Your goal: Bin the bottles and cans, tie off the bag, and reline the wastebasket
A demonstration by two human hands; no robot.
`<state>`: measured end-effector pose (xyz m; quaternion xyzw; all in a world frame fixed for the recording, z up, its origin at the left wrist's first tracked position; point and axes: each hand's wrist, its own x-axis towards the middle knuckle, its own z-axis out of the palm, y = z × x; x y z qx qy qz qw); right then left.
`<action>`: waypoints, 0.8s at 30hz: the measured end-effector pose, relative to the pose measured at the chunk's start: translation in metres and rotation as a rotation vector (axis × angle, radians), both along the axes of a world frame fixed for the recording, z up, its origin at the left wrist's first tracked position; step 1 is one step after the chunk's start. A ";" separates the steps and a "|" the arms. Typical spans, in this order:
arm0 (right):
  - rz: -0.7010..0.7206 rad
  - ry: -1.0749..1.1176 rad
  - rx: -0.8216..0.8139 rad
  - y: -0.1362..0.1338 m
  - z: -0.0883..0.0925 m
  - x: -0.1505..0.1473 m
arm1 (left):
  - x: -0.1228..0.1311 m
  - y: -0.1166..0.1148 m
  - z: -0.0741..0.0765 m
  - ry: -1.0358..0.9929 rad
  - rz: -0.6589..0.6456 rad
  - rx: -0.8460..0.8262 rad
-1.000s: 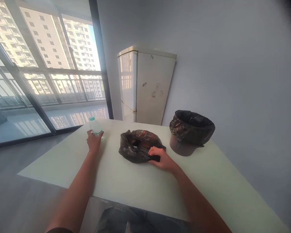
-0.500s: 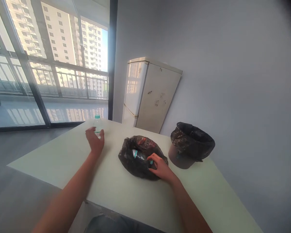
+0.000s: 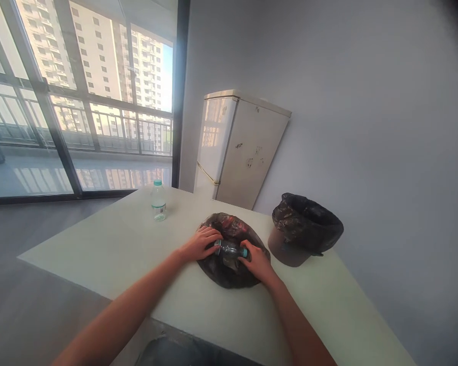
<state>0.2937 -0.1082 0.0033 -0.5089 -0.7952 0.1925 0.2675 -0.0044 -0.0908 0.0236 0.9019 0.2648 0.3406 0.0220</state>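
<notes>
A big window (image 3: 80, 101) fills the left wall, and a pale fridge (image 3: 240, 147) stands in the corner behind the white table (image 3: 130, 244). On the table's right side sits a bin (image 3: 290, 251) lined with a black bag. Just left of it lies a crumpled black bag (image 3: 223, 269), open at the top. A small bottle (image 3: 229, 249) lies on its side in the bag's mouth. The right hand (image 3: 256, 260) is closed around its teal-capped end. The left hand (image 3: 199, 244) rests on the bag's left rim, fingers curled toward the bottle's other end; whether it grips cannot be told. A water bottle (image 3: 159, 202) stands upright, well apart to the left.
</notes>
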 end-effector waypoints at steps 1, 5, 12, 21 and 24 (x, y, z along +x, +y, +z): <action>0.002 0.009 -0.007 0.000 0.001 0.001 | -0.001 0.001 -0.001 0.008 0.017 -0.007; -0.023 0.162 0.043 -0.003 0.008 0.005 | -0.004 0.002 -0.004 -0.019 0.088 -0.022; -0.143 0.797 0.224 -0.015 0.021 0.008 | -0.009 0.006 -0.004 0.013 0.177 -0.096; 0.158 0.746 0.151 -0.023 0.013 -0.016 | 0.006 -0.002 -0.001 -0.052 0.073 0.212; 0.275 0.724 0.098 -0.024 0.008 -0.023 | 0.000 0.000 -0.002 -0.086 0.124 0.244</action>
